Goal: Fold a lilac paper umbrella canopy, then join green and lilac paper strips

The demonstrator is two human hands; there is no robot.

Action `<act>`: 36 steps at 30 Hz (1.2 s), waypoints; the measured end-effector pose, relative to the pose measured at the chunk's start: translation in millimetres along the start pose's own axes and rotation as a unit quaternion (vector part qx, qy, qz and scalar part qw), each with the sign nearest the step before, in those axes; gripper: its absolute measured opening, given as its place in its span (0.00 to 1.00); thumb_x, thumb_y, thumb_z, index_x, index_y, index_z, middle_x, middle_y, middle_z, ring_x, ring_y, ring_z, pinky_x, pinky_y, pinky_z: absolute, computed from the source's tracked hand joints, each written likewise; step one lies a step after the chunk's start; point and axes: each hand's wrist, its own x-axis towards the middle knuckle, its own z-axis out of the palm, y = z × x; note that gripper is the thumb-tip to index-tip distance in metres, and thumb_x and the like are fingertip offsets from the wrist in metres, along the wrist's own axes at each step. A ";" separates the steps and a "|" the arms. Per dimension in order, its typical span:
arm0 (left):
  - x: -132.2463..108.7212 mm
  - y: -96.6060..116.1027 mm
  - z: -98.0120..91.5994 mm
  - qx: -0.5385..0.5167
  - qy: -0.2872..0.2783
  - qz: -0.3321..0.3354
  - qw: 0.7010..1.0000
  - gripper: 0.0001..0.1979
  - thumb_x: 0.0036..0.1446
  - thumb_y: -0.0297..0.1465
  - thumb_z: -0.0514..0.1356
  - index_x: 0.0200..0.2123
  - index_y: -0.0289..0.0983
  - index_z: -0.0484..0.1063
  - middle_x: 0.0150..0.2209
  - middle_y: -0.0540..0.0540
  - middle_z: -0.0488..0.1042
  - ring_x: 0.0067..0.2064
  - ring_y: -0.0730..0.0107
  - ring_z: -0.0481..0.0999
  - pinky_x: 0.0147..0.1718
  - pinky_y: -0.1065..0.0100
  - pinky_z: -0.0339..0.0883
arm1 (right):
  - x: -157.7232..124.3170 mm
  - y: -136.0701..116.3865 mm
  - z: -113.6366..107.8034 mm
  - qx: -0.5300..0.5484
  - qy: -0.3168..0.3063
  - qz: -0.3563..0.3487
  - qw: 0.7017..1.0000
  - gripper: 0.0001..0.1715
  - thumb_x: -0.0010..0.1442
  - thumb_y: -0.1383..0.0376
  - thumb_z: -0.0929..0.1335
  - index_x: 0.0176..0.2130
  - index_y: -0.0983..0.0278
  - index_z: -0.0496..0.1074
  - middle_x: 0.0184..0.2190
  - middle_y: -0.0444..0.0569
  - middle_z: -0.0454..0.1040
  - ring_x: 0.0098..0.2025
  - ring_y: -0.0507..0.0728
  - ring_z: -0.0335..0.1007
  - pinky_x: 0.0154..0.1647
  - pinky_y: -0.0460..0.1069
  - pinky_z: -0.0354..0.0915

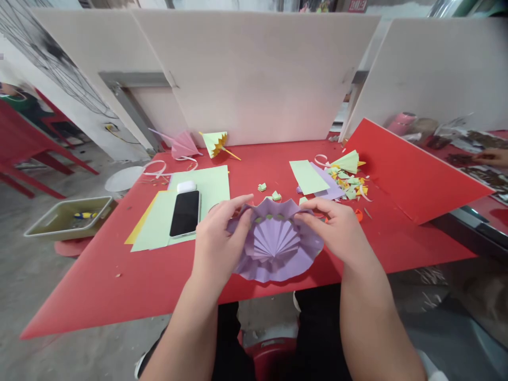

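Observation:
A pleated purple paper fan shape (275, 246) with a scalloped edge and small green spots is held above the near edge of the red table (119, 286). My left hand (218, 238) pinches its left rim, fingers closed on the paper. At the right rim, my right hand (337, 227) grips the same piece with thumb and fingers. The folds radiate from the centre toward me.
A black phone (185, 213) and a white earbud case (186, 186) lie on green and yellow sheets (214, 182). Paper scraps (349, 185), green and purple sheets (309, 177), a pink (184, 145) and a green paper umbrella (215, 142) sit farther back. Another person's hand (492, 156) is at far right. A tray (67, 216) stands left.

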 end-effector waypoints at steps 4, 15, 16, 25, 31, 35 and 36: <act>0.5 2.2 1.6 0.022 -0.053 0.073 0.996 0.19 0.56 0.31 0.58 0.52 0.43 0.65 0.49 0.46 0.69 0.47 0.66 0.71 0.46 0.64 0.66 | -2.2 -5.0 -1.9 -0.011 -0.042 -0.020 0.999 0.02 0.55 0.65 0.69 0.31 0.58 0.73 0.29 0.39 0.75 0.32 0.48 0.70 0.31 0.42 0.64; -4.4 6.2 -0.2 0.024 -0.039 0.146 0.988 0.05 0.57 0.27 0.57 0.36 0.41 0.72 0.32 0.53 0.76 0.36 0.73 0.74 0.55 0.57 0.57 | -15.1 -23.2 4.8 -0.083 -0.030 -0.132 0.987 0.11 0.57 0.65 0.68 0.42 0.59 0.71 0.38 0.42 0.77 0.40 0.52 0.73 0.40 0.46 0.67; -4.4 5.6 -0.7 0.020 -0.024 0.142 0.989 0.05 0.56 0.27 0.58 0.35 0.41 0.72 0.31 0.53 0.76 0.34 0.74 0.74 0.55 0.58 0.58 | -15.3 -22.5 3.8 -0.091 -0.016 -0.131 0.987 0.12 0.56 0.65 0.68 0.42 0.59 0.71 0.38 0.42 0.77 0.40 0.52 0.73 0.39 0.46 0.67; -6.6 10.0 -8.6 0.078 -0.036 0.183 0.979 0.13 0.55 0.29 0.59 0.45 0.41 0.70 0.37 0.49 0.77 0.38 0.69 0.74 0.53 0.59 0.60 | -15.5 -22.5 1.0 -0.175 0.036 -0.233 0.956 0.07 0.59 0.70 0.65 0.35 0.63 0.72 0.32 0.46 0.77 0.35 0.53 0.71 0.38 0.49 0.66; -10.7 14.9 -7.3 0.052 -0.031 0.186 0.981 0.07 0.56 0.29 0.59 0.39 0.39 0.72 0.31 0.50 0.77 0.31 0.71 0.74 0.32 0.70 0.67 | -21.1 -34.2 7.5 -0.164 0.091 -0.301 0.935 0.12 0.55 0.71 0.68 0.42 0.61 0.72 0.39 0.48 0.76 0.44 0.57 0.70 0.49 0.54 0.66; -11.7 16.2 -3.8 0.046 0.037 0.119 0.991 0.07 0.55 0.30 0.60 0.39 0.41 0.72 0.33 0.51 0.78 0.31 0.72 0.76 0.31 0.72 0.68 | -33.0 -41.7 2.4 -0.153 0.203 -0.286 0.924 0.21 0.51 0.71 0.71 0.46 0.55 0.71 0.40 0.47 0.75 0.43 0.59 0.71 0.45 0.55 0.68; -11.8 16.3 -3.3 0.048 0.050 0.105 0.992 0.08 0.54 0.30 0.61 0.39 0.41 0.73 0.34 0.51 0.78 0.32 0.72 0.76 0.31 0.72 0.68 | -35.2 -42.6 1.0 -0.157 0.214 -0.277 0.924 0.22 0.52 0.71 0.71 0.46 0.55 0.71 0.40 0.47 0.75 0.42 0.59 0.72 0.44 0.55 0.69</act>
